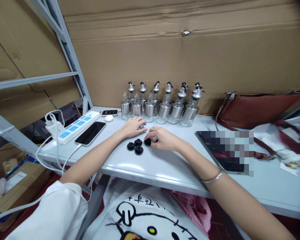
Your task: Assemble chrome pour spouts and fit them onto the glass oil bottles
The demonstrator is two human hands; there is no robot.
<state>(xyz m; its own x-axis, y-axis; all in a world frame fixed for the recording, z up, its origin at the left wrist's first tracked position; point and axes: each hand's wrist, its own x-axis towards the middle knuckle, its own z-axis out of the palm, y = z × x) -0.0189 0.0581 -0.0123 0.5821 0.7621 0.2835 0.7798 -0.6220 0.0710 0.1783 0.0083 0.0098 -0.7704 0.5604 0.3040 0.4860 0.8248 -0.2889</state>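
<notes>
My left hand (133, 127) rests on the white table (165, 166), fingers curled over a small clear-and-metal part (141, 126) just in front of the bottles. My right hand (162, 138) pinches a black rubber stopper (147, 142) against the tabletop. Three more black stoppers (135, 146) lie in a cluster just left of it. Behind both hands stand several glass oil bottles (162, 108) with steel sleeves and pour spouts, lined up against the cardboard wall.
A white power strip (75, 127) and a phone (90, 133) on a charging cable lie at the left. A tablet (222, 150) lies at the right, with a brown bag (257, 108) behind it. A small timer (109, 112) and a white oval object (109, 118) sit near the bottles.
</notes>
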